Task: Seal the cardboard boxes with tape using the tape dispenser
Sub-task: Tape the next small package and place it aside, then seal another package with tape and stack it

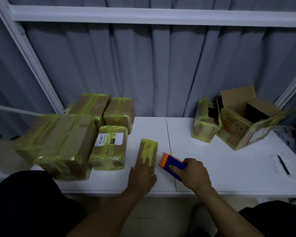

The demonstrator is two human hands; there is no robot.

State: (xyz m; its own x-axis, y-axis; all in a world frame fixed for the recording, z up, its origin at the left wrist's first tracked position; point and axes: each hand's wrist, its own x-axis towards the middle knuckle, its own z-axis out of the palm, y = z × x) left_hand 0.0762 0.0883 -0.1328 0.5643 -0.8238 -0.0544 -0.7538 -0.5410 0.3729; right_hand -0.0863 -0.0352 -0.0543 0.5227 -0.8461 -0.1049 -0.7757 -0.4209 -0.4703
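The left hand (142, 175) lies flat on the near end of a small narrow cardboard box (148, 151), which stands on the white table (220, 161) just in front of the person. The fingers of this hand are straight and close together; they press the box down and do not curl around it. The top of the box carries a strip of yellow-green tape along its length.

The right hand (194, 173) grips a blue and orange plastic tape dispenser (171, 163). The fingers are wrapped over its blue body and the thumb lies on the side. The orange end points away from the person and sits just beside the right edge of the small box. I cannot tell if it touches the box, or if any tape runs between them.

In my judgement this small box is almost sealed, and the step in hand is to finish its strip or to smooth it. To the left is a pile of taped cardboard boxes (61, 142). At the far right are a smaller open cardboard box (204, 127) and a larger open cardboard box (236, 132), both with flaps up. The next move probably calls for pushing the small box to the pile, then pulling one open box near and closing its flaps.
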